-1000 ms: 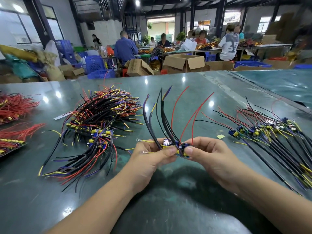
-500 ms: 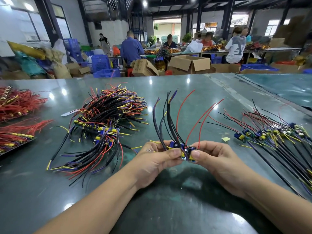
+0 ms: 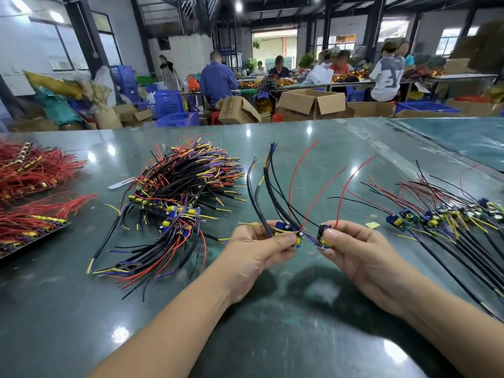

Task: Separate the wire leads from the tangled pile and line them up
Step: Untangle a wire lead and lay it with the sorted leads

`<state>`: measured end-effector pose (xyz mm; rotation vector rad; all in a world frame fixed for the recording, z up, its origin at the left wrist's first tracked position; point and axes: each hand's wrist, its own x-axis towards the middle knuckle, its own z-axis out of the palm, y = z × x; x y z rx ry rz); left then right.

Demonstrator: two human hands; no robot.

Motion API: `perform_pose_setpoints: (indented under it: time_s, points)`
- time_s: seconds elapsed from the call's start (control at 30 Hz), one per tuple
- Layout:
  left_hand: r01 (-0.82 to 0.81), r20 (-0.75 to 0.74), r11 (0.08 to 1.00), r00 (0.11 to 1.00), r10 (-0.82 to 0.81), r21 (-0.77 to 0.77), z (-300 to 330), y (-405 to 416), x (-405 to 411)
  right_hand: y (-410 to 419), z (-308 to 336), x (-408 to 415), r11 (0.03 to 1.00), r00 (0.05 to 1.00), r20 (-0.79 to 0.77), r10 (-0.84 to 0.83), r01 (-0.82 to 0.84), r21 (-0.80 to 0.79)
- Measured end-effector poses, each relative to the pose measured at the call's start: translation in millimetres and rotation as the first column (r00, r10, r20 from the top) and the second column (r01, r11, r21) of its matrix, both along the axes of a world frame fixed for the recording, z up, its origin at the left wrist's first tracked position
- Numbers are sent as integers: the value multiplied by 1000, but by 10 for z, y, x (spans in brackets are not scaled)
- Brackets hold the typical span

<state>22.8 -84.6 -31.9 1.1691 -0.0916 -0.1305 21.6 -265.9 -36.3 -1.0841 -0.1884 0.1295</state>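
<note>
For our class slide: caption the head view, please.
Left hand and right hand pull two wired modules apart above the table.

Factory assembly hall: long green worktable (image 3: pixel 354 137), seated workers (image 3: pixel 218 80), cardboard boxes (image 3: pixel 313 103), blue crates (image 3: pixel 167 103), steel beams overhead.

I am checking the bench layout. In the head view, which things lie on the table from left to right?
Red wire bundles → tangled pile → left hand → right hand → lined-up row of leads.
</note>
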Motion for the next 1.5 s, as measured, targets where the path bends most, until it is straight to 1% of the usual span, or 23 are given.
perform_pose_setpoints:
  time_s: [0.2, 0.3, 0.37, 0.47, 0.57, 0.63, 0.67, 0.7, 0.73, 0.77, 0.8, 0.83, 0.93, 1.0, 1.03, 1.07, 1.1, 1.13, 1.2, 1.23, 1.33, 1.4, 1.5]
  points:
    - [-163, 70, 953, 986, 150, 257, -30, 85, 62, -88, 27, 83, 965, 969, -44, -243, 246, 96]
    - [-280, 106, 905, 960, 259, 321, -38, 153, 127, -104, 28, 103, 948, 954, -66, -292, 298, 111]
    - [-321, 82, 881, 947, 312, 348, -46, 181, 162, -96, 31, 98, 945, 950, -78, -302, 310, 107]
    - [-301, -14, 880, 944, 329, 366, -30, 226, 192, -103, 44, 86, 944, 942, -121, -313, 322, 64]
    - [-227, -125, 889, 946, 298, 397, 51, 273, 157, -106, 51, 68, 949, 940, -145, -309, 314, 16]
    - [-209, -148, 859, 939, 309, 467, 113, 325, 137, -89, 59, 53, 956, 947, -139, -290, 293, 2]
    - [-216, -106, 803, 939, 326, 555, 132, 358, 129, -81, 67, 42, 959, 950, -136, -280, 283, 1]
    - [-240, -8, 674, 939, 343, 698, 142, 391, 127, -75, 75, 33, 962, 954, -134, -269, 272, 6]
    - [-289, 138, 453, 931, 337, 843, 145, 426, 128, -69, 82, 24, 966, 958, -133, -253, 257, 17]
    - [-347, 283, 192, 911, 299, 918, 157, 449, 110, -67, 87, 15, 970, 963, -130, -234, 240, 35]
    - [-393, 382, -11, 888, 255, 920, 165, 454, 88, -65, 92, 5, 973, 969, -125, -214, 222, 55]
    - [-407, 423, -115, 876, 233, 906, 176, 447, 64, -59, 98, -3, 977, 974, -117, -194, 203, 69]
    - [-420, 465, -218, 855, 228, 881, 194, 424, 12, -21, 109, -35, 987, 988, -80, -130, 136, 86]
    - [-496, 555, -266, 799, 234, 826, 240, 453, -9, -3, 106, -43, 990, 992, -63, -105, 110, 90]
    - [-555, 611, -265, 754, 240, 789, 272, 479, -19, 1, 103, -46, 991, 993, -58, -98, 103, 87]
    - [-624, 659, -213, 713, 238, 752, 296, 495, -24, 5, 102, -46, 992, 994, -56, -93, 98, 85]
    - [-689, 694, -113, 686, 219, 716, 303, 494, -25, 5, 102, -47, 992, 994, -56, -91, 95, 84]
    - [-727, 711, 29, 679, 186, 686, 303, 469, -29, 4, 101, -42, 992, 995, -58, -87, 92, 85]
    - [-674, 685, 277, 725, 72, 684, 273, 366, -52, 3, 99, -37, 993, 995, -67, -71, 77, 89]
    - [-625, 662, 354, 749, 21, 696, 236, 305, -65, 6, 98, -36, 994, 996, -71, -61, 67, 89]
    - [-557, 623, 444, 782, -4, 702, 135, 202, -71, 7, 82, -38, 995, 994, -89, -58, 65, 77]
    - [-499, 599, 527, 800, -24, 688, 131, 185, -88, -1, 87, -37, 994, 989, -112, -98, 104, 44]
    - [-461, 630, 578, 767, -122, 674, 156, 164, -126, -13, 100, -31, 985, 977, -129, -172, 170, -30]
